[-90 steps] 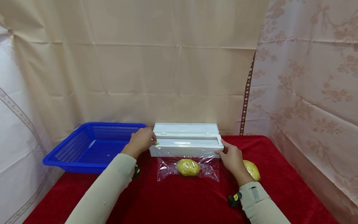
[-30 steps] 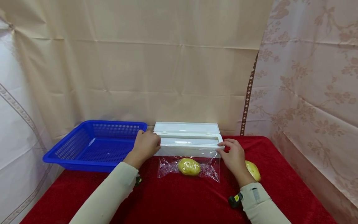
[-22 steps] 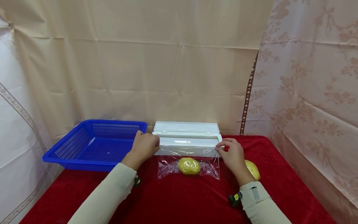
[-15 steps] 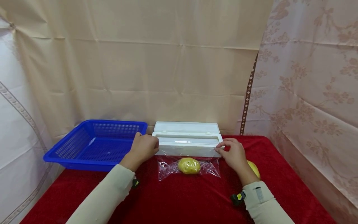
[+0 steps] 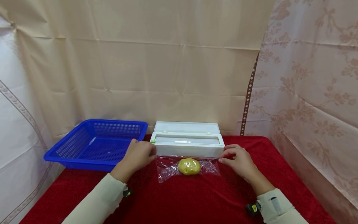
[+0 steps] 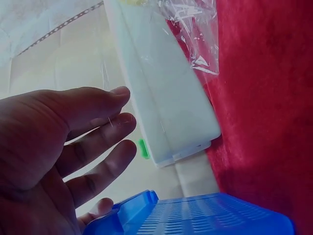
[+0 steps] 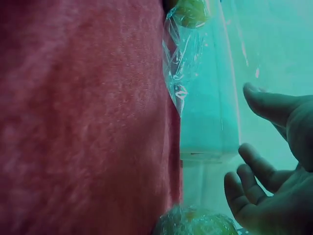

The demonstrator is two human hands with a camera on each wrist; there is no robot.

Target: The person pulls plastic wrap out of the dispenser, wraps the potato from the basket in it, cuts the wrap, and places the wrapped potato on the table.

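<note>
A white cling film dispenser box (image 5: pixel 188 151) stands on the cloth with its lid raised; a green tab (image 5: pixel 153 141) shows at its left end. In front of it a yellow potato (image 5: pixel 189 166) lies on or under clear cling film (image 5: pixel 167 172); which cannot be told. My left hand (image 5: pixel 139 156) is beside the box's front left corner, thumb and fingertips apart in the left wrist view. My right hand (image 5: pixel 237 160) is at the front right corner, fingers loosely bent and spread from the thumb in the right wrist view. Neither visibly pinches the film.
A blue plastic basket (image 5: pixel 95 152) stands left of the box, close to my left hand. In the right wrist view, a film-wrapped potato (image 7: pixel 195 223) lies beneath my right hand. Red cloth (image 5: pixel 181 202) covers the table, with a beige curtain (image 5: pixel 167 77) behind it.
Both hands have come down and back from the box's top edge, where they were at the film. The film over the box front has dropped lower, and the green tab at left is uncovered.
</note>
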